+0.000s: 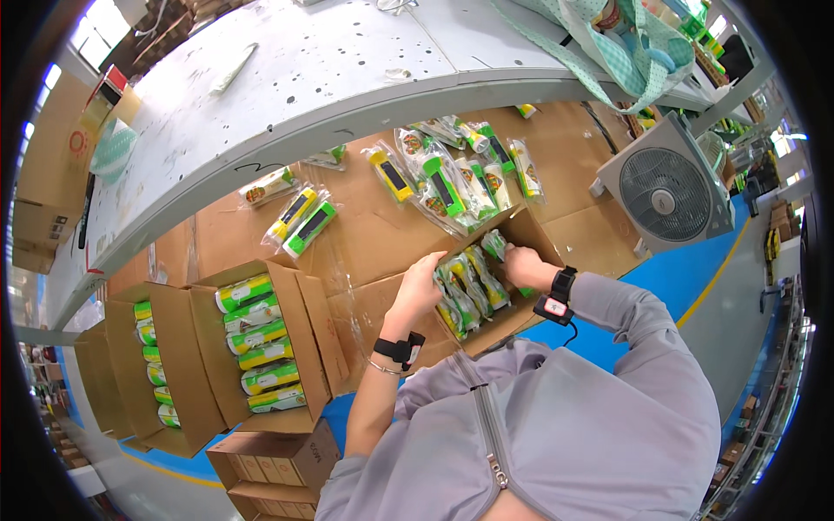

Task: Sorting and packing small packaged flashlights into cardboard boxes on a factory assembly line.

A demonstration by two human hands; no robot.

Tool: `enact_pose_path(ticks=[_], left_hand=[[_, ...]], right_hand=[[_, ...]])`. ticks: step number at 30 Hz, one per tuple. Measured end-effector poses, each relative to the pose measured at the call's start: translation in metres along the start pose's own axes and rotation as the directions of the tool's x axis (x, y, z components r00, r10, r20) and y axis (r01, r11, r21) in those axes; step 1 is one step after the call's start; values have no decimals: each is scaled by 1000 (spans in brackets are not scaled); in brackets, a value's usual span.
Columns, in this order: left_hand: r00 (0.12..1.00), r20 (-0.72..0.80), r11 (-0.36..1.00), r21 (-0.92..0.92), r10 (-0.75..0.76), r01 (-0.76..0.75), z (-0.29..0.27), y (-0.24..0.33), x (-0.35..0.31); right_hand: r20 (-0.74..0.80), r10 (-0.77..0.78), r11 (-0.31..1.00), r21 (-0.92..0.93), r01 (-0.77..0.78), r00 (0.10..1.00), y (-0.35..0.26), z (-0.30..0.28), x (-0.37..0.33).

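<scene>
An open cardboard box [537,239] stands before me with several bagged green, yellow and white tube-shaped packets [473,286] in a row inside. My left hand [420,285] is closed over the box's left rim, thumb toward the inside. Inside the right part of the box, my right hand [526,267] is closed on a bagged green-and-white packet [494,244]; its fingertips are partly hidden. Beyond the box lies a loose heap of similar bagged packets, among them a green one with a dark panel [444,186]. A yellow one [391,174] rests left of that heap.
Two open cartons [306,347] [193,382] at left hold rows of packets. More bagged packets [310,228] lie on the cardboard-covered table [365,252]. A grey box fan [665,191] stands at right. A white shelf [330,69] crosses the far side, carrying a checked bag [599,52].
</scene>
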State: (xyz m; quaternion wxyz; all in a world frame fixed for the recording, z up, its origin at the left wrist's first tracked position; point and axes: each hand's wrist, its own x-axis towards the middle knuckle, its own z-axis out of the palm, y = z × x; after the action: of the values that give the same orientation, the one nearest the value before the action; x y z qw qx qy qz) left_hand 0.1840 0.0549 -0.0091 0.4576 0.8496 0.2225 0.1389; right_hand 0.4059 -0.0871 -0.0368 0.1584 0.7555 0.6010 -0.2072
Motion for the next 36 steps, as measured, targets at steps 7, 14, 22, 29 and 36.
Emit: enact_pose_path(ticks=[7, 14, 22, 29, 36], left_hand=[[1000, 0, 998, -68, 2, -2, -1, 7, -3], [999, 43, 992, -124, 32, -27, -4, 0, -2], [937, 267, 815, -474, -226, 332, -23, -80, 53], [818, -231, 849, -95, -526, 520, -26, -136, 150], [836, -375, 883, 85, -401, 462, 13, -187, 194]], right_hand=[[-1, 34, 967, 252, -33, 999, 12, 35, 6], [246, 28, 973, 214, -83, 969, 3, 22, 18], [64, 241, 966, 79, -246, 968, -19, 87, 42], [116, 242, 969, 26, -247, 963, -32, 57, 38], [75, 250, 964, 74, -255, 965, -31, 65, 33]])
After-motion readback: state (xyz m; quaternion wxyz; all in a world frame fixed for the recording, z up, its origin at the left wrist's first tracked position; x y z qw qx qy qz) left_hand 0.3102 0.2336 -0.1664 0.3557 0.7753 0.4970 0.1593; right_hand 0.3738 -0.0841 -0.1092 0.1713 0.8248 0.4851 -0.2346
